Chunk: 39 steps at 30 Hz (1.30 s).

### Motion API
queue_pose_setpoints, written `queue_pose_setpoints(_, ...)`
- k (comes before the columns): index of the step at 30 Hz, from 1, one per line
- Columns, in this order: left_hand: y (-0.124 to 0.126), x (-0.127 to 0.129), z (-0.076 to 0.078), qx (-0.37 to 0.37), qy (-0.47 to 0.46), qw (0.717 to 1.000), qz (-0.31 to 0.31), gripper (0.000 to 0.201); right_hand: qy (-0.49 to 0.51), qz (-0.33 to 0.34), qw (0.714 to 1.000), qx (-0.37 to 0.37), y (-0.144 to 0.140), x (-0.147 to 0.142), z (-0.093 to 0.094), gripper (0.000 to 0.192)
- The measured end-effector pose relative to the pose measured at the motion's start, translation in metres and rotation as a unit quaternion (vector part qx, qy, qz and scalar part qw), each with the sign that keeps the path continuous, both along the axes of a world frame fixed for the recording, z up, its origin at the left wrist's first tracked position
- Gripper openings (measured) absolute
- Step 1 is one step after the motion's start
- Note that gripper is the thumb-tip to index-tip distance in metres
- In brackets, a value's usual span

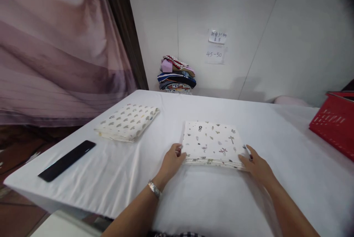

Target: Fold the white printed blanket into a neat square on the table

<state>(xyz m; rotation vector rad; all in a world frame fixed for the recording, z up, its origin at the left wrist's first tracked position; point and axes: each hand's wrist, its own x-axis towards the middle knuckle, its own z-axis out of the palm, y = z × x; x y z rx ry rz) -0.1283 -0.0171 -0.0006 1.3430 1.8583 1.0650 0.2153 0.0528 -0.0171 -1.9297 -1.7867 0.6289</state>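
Note:
A folded white cloth printed with small plants and animals lies flat on the white-covered table in front of me. Its layers show along the near edge. My left hand grips its near left corner, thumb on top and fingers curled at the side. At the opposite corner, on the right, my right hand pinches the cloth between thumb and fingers. Further left rests another folded cloth, cream with grey-green motifs, touched by neither hand.
A black phone-like slab lies near the table's left edge. At the right edge stands a red plastic basket. Behind the table rises a stack of folded fabrics against the wall. A pinkish curtain hangs at the left.

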Motion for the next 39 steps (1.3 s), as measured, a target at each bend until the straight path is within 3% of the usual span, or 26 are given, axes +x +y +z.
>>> queue_pose_setpoints(3, 0.001, 0.002, -0.004, -0.01, -0.019, 1.0, 0.001, 0.037, 0.016, 0.037, 0.999, -0.017, 0.013, 0.005, -0.003, 0.07)
queue_pose_setpoints(6, -0.004, 0.021, -0.007, -0.022, -0.059, 0.998, -0.013, 0.038, 0.029, 0.063, 0.998, 0.001, 0.044, 0.024, 0.002, 0.071)
queue_pose_setpoints(8, -0.01, 0.044, -0.006, -0.033, -0.091, 0.991, -0.089, 0.036, -0.014, 0.048, 0.998, 0.033, 0.073, 0.04, 0.014, 0.069)
queue_pose_setpoints(10, -0.016, 0.066, 0.001, -0.042, -0.082, 0.972, -0.215, 0.033, -0.09, 0.01, 0.994, 0.067, 0.098, 0.049, 0.031, 0.064)
queue_pose_setpoints(12, -0.017, 0.076, 0.008, -0.042, -0.048, 0.96, -0.272, 0.025, -0.133, -0.017, 0.984, 0.121, 0.11, 0.046, 0.045, 0.059)
queue_pose_setpoints(14, -0.008, 0.071, 0.014, -0.018, -0.01, 0.97, -0.243, 0.02, -0.102, 0.029, 0.978, 0.178, 0.103, 0.029, 0.052, 0.053)
queue_pose_setpoints(16, 0.009, 0.052, 0.014, 0.02, 0.033, 0.988, -0.15, 0.017, -0.043, 0.108, 0.967, 0.228, 0.078, 0.001, 0.052, 0.044)
queue_pose_setpoints(18, 0.031, 0.03, 0.008, 0.042, 0.065, 0.996, -0.044, 0.021, -0.001, 0.185, 0.954, 0.235, 0.046, -0.031, 0.047, 0.036)
queue_pose_setpoints(20, 0.053, 0.013, 0.0, 0.059, 0.067, 0.996, -0.008, 0.026, 0.012, 0.241, 0.944, 0.225, 0.016, -0.059, 0.042, 0.031)
queue_pose_setpoints(23, 0.077, 0.004, -0.013, 0.081, 0.037, 0.995, -0.035, 0.033, -0.014, 0.29, 0.933, 0.215, -0.009, -0.088, 0.039, 0.028)
queue_pose_setpoints(26, 0.089, 0.007, -0.019, 0.088, 0.035, 0.993, -0.071, 0.033, -0.061, 0.282, 0.934, 0.209, -0.014, -0.103, 0.038, 0.026)
queue_pose_setpoints(31, 0.093, 0.007, -0.022, 0.107, 0.046, 0.986, -0.116, 0.03, -0.135, 0.291, 0.923, 0.211, -0.017, -0.111, 0.031, 0.025)
queue_pose_setpoints(39, 0.1, 0.003, -0.028, 0.111, 0.025, 0.985, -0.132, 0.028, -0.165, 0.288, 0.919, 0.211, -0.021, -0.113, 0.026, 0.026)
